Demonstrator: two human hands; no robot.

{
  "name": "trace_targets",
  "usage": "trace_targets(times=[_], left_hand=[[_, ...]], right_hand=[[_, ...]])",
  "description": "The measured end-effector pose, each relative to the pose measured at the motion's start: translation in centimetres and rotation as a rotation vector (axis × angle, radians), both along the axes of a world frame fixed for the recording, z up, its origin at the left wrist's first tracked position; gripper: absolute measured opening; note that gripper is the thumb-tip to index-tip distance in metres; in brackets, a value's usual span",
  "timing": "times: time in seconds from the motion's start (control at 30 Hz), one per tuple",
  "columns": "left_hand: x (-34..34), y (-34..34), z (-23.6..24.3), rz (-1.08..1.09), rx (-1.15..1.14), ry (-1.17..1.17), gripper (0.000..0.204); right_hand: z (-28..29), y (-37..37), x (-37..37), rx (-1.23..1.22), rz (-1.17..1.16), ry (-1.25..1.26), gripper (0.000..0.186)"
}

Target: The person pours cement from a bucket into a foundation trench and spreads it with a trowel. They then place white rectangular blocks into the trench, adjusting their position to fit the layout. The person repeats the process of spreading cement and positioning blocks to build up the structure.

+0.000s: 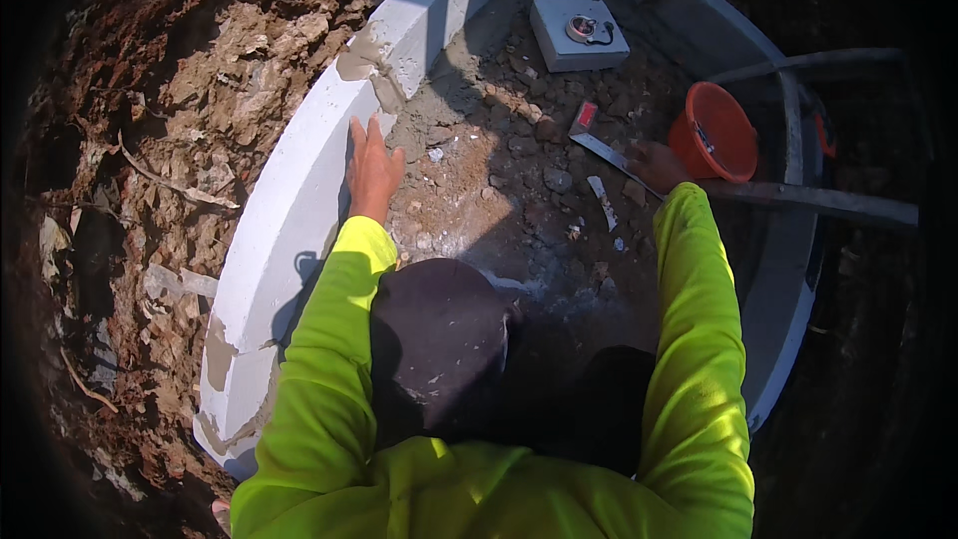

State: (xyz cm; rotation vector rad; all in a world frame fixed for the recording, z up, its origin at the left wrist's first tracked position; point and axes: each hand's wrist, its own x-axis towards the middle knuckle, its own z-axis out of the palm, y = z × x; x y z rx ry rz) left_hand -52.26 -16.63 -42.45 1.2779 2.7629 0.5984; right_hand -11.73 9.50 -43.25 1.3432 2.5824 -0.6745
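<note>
Your left hand (374,175) has fingers apart; your right hand (659,168), I can't tell. Pushing hard could move the wall (289,185).

Deep shade blurs the right hand (659,168), so its fingers are hard to separate and its hold on the metal strip (607,153) is unreadable. Whether the left hand (374,175) touches the block wall (299,150) or merely sits in front of it, this angle does not settle. The wall's far stretch is cut by the upper edge, and both yellow-green sleeves (329,369) hide parts of it. Inside the orange bucket (689,152), the contents are mostly lost (a slim item shows near the rim, too small to name). The round object (581,29) on the white block (574,61) is likewise too small to identify.
</note>
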Motion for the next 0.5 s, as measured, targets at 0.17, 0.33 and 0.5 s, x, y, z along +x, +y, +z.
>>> trace_targets(times=[0.17, 0.33, 0.5], left_hand=[[-0.9, -0.3, -0.6, -0.195, 0.379, 0.045, 0.046], [-7.1, -2.7, 0.5, -0.368, 0.482, 0.464, 0.030], [-7.7, 1.0, -2.9, -0.525, 0.484, 0.404, 0.030]], right_hand=[[6.2, -3.4, 9.3, 0.264, -0.050, -0.028, 0.051], [11.6, -20.8, 20.3, 0.070, -0.377, 0.362, 0.052], [8.6, -45.8, 27.3, -0.008, -1.370, 0.321, 0.082]])
